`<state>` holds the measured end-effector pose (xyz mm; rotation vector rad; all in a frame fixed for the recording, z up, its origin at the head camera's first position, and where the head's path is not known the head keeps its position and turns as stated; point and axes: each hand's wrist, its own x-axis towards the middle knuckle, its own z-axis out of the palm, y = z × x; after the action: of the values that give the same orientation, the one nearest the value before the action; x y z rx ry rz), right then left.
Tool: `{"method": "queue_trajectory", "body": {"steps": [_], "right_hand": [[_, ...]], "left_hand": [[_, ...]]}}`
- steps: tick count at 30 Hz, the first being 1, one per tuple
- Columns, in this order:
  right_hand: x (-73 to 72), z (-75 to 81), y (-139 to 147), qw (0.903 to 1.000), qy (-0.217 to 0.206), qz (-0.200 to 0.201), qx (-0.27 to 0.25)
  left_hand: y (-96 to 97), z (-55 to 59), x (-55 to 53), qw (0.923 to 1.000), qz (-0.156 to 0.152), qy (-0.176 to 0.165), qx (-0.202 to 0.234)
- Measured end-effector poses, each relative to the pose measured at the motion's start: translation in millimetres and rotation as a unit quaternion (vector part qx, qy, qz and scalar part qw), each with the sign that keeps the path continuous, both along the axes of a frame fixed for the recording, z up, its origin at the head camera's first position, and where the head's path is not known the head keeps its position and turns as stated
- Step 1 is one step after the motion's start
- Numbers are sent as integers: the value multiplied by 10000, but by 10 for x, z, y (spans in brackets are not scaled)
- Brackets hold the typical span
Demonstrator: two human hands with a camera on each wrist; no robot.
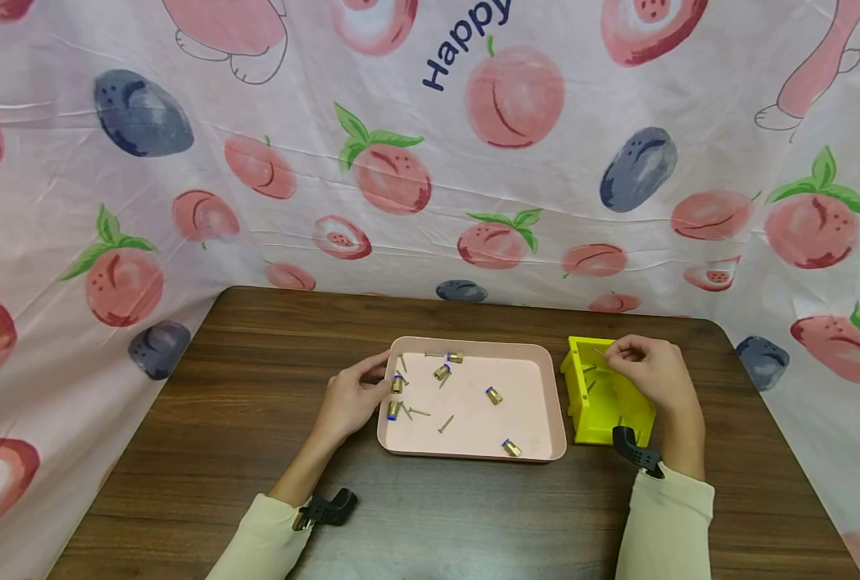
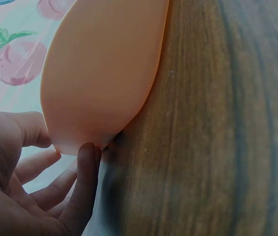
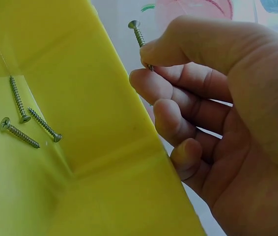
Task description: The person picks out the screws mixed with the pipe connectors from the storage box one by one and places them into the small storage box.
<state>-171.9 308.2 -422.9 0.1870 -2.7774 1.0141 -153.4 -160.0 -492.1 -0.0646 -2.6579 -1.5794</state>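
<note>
My right hand (image 1: 653, 372) is over the far right part of a yellow bin (image 1: 579, 415). Between thumb and index finger it pinches a screw (image 3: 138, 35), head up in the right wrist view. Inside the bin lie several screws (image 3: 18, 101). At the left end of a pink tray (image 1: 466, 439), my left hand (image 1: 350, 396) holds the rim, its thumb and fingertips against the tray wall (image 2: 99, 83). In the tray are several brass fittings (image 1: 494, 395) with blue collars and several loose screws (image 1: 447, 424), mostly toward its left side.
Tray and bin stand side by side on a dark wood-grain table (image 1: 256, 362), a narrow gap between them. Behind the table hangs a fruit-print cloth (image 1: 401, 266). Each wrist wears a black camera mount (image 1: 332, 507).
</note>
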Motion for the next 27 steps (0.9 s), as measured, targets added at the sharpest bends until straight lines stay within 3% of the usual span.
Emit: {"method": "queue_trajectory", "body": {"steps": [8,27], "right_hand": [[-2,-13,-5,9999,-40,-62,113],[-23,-39,-6,9999,14,-31,155]], "left_hand": [[13,24,13,9999,43,-133,-55],[14,17,15,10000,26,-36,-11]]}}
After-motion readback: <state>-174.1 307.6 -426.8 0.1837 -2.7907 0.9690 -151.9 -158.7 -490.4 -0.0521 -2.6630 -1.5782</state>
